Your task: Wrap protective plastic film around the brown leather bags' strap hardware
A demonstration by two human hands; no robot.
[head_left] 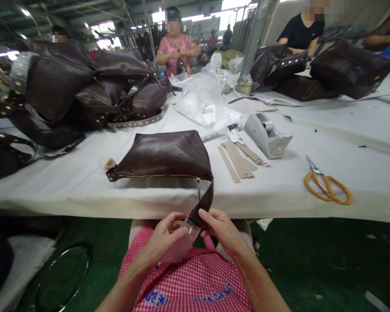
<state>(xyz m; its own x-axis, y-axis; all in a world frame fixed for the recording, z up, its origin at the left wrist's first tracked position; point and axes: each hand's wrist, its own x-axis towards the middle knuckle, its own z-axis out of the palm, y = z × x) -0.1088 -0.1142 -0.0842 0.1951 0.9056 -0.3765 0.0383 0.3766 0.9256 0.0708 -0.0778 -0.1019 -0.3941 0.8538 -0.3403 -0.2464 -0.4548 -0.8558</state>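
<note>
A dark brown leather bag (169,154) lies on the table near its front edge, its brass zipper facing me. From its right corner a leather strap (208,195) hangs over the edge toward my lap. My right hand (219,227) pinches the strap near its end, by some dark loops. Thumb and fingers of my left hand (169,236) are closed on a clear plastic sleeve (192,230) that covers the strap's end. The lower part of the plastic droops over my checked apron (195,277).
Orange-handled scissors (328,186) lie at right on the white table (279,195). A grey tape dispenser (266,134) and paper strips (237,158) sit right of the bag. More leather bags (58,86) are heaped at left and back right. Co-workers (175,47) stand beyond the table.
</note>
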